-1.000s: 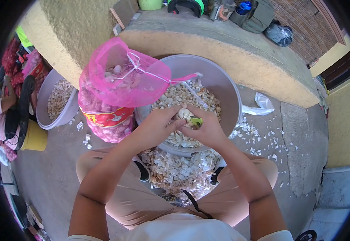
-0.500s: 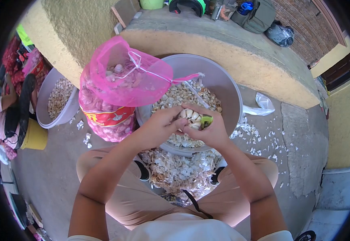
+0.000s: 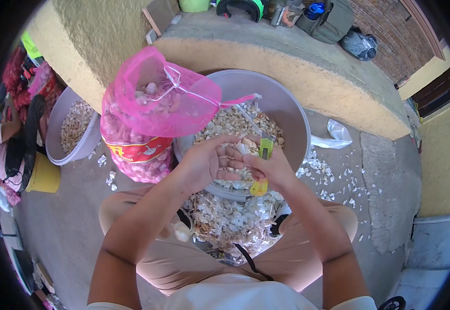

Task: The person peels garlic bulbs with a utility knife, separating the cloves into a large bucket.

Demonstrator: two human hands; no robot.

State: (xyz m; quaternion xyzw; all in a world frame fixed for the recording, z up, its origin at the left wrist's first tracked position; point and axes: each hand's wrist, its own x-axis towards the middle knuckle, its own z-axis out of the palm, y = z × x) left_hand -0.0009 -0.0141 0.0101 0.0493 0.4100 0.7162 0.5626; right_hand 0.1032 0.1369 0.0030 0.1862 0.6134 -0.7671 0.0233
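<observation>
My left hand (image 3: pixel 204 164) is palm up over the near rim of a large grey basin (image 3: pixel 293 116), fingers loosely curled around a few garlic cloves (image 3: pixel 244 148) at the fingertips. My right hand (image 3: pixel 275 169) touches it from the right and grips a small yellow-green knife (image 3: pixel 262 166), blade pointing up towards the cloves. The basin is filled with separated garlic cloves (image 3: pixel 232 124). A whitish piece (image 3: pixel 182 232) is in the air under my left forearm.
A pink mesh bag of garlic (image 3: pixel 150 111) leans on the basin's left side. A heap of garlic skins (image 3: pixel 232 219) lies between my knees. A second grey basin (image 3: pixel 62 139) and another seated person (image 3: pixel 0 150) are at the left. A low plastered wall (image 3: pixel 287 62) is behind.
The garlic bulb has come apart in my left hand, whose fingers have loosened. My right hand has turned so the knife stands upright. A whitish piece has dropped below my left arm.
</observation>
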